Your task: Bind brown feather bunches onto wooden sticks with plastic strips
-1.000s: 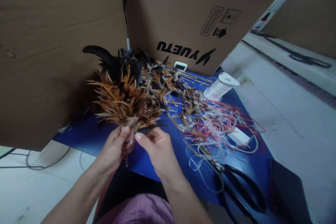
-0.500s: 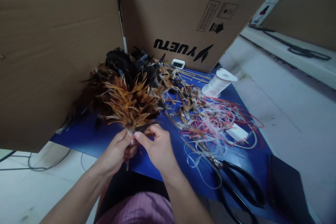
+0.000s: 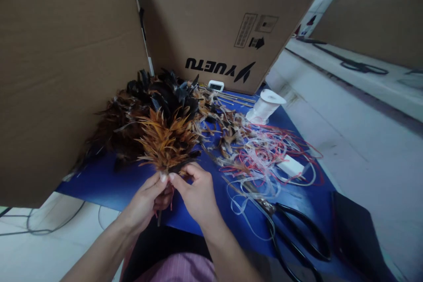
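Between my hands an orange-brown feather duster (image 3: 167, 139) points away from me, its feathers fanned out and a thin stick showing below. My left hand (image 3: 150, 196) is closed around its base, thumb on the binding point. At that same spot my right hand (image 3: 196, 189) pinches a dark feather (image 3: 185, 165) against the bundle, thumb and fingers pressed together. A bit of red string (image 3: 172, 198) hangs below the grip. Behind lies a pile of dark and brown feathers (image 3: 122, 128) on the blue table (image 3: 105, 180).
Cardboard panels (image 3: 211, 17) wall the left and back. On the right are a white spool (image 3: 266, 105), tangled red and clear strings (image 3: 264, 154), a white block (image 3: 291, 166), large black-handled scissors (image 3: 297, 229) and a dark flat object (image 3: 358, 233). A small white display device (image 3: 216, 85) stands at the back.
The camera view has shifted slightly. My left thumb has come up nearer the right thumb at the duster's base; both hands keep their hold.
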A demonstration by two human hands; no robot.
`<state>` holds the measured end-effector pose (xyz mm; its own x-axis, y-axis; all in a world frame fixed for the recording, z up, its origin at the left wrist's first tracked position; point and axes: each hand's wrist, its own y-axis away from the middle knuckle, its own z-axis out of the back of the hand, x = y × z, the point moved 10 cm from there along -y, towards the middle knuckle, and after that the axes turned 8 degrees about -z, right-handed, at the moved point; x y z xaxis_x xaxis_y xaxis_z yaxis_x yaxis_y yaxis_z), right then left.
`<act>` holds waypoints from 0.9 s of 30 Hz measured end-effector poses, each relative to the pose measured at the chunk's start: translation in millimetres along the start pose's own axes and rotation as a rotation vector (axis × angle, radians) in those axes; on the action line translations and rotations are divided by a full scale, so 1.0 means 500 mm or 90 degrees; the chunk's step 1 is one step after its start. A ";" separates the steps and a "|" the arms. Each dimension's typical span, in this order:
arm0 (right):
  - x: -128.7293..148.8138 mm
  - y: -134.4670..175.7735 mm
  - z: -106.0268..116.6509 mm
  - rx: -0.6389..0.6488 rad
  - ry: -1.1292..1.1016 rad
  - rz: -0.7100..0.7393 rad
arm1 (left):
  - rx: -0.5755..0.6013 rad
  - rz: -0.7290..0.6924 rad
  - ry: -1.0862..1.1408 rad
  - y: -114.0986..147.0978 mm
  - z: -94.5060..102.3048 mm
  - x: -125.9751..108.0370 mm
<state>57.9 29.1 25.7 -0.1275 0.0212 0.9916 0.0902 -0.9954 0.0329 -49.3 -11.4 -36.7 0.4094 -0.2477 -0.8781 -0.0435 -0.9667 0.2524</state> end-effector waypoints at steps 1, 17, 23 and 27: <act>0.000 0.001 0.002 -0.007 0.001 0.001 | -0.001 0.000 -0.008 0.000 0.000 0.001; -0.001 0.016 0.017 -0.047 0.093 -0.003 | -0.003 -0.070 -0.183 -0.018 -0.002 -0.002; -0.030 0.014 0.021 -0.058 0.067 -0.049 | -0.012 -0.059 -0.183 -0.025 0.001 0.000; -0.044 0.013 0.021 -0.059 0.014 -0.072 | 0.002 -0.056 -0.195 -0.025 0.000 0.000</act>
<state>71.5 23.1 5.5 -0.1534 0.1320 0.9793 -0.0167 -0.9912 0.1310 -48.7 0.6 -39.6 0.1180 -0.1713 -0.9781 -0.0227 -0.9852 0.1698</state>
